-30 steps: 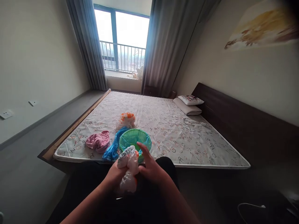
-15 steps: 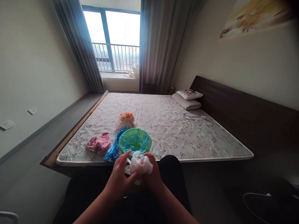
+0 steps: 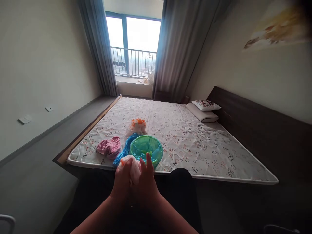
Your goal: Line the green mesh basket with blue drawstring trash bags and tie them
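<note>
A crumpled white plastic bag (image 3: 133, 167) with a touch of orange is bunched between my two hands, over my lap. My left hand (image 3: 122, 177) is closed around its left side. My right hand (image 3: 146, 180) presses the bag from the right, with a couple of fingers pointing up and away from it. Just beyond the hands, a green basket (image 3: 159, 159) lined with a blue-green bag stands on the mattress. A blue plastic bag (image 3: 124, 151) lies against its left side. Farther left is a crumpled pink cloth (image 3: 109, 148).
Behind the basket sits a white and orange plastic bag heap (image 3: 137, 126). The letter-patterned mattress (image 3: 185, 139) fills the middle. Two pillows (image 3: 204, 110) lie by the dark headboard (image 3: 243, 110), with a pale cable (image 3: 204, 128) nearby. A wooden bed rail (image 3: 90, 130) runs along the left.
The white bag has moved left and been turned in my hands, so orange now shows on it. My left hand has closed on it. The view has swung slightly left.
</note>
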The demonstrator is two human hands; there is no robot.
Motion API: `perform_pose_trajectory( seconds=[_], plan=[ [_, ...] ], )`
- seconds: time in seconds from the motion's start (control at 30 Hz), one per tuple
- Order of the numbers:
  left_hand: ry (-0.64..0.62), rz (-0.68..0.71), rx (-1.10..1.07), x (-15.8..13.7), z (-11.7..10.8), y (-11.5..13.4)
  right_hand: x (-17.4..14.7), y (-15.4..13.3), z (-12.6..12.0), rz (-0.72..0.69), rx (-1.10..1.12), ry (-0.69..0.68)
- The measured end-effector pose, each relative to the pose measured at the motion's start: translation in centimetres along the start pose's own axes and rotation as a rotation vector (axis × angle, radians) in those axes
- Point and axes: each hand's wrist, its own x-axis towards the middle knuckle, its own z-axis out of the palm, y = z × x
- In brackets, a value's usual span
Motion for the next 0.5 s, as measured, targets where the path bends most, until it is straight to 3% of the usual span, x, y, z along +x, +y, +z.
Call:
perform_pose_trajectory(
  seconds=[0.13, 0.23, 0.3, 0.4, 0.5],
  plan=[
    [-0.112, -0.189, -0.239, 0.5, -0.1, 1.9, 0.8, -0.5, -0.8, -0.376, -0.202, -0.027],
    [-0.195, -0.294, -0.394, 0.5, -0.1, 2.0, 2.2, -0.4, -1.5, -0.491, -0.214, 0.114],
    [-0.213, -0.387, -0.462, 0.3, -0.1, 1.3, 3.0, -0.6, -1.9, -0.491, -0.081, 0.254],
    [-0.231, -0.422, -0.449, 0.1, -0.1, -0.2, 3.5, -2.0, -2.0, -0.295, 0.218, 0.376],
    [-0.169, -0.131, -0.273, -0.3, 0.4, -1.9, 4.0, -3.5, -1.8, 0.264, 0.567, 0.387]
  ],
)
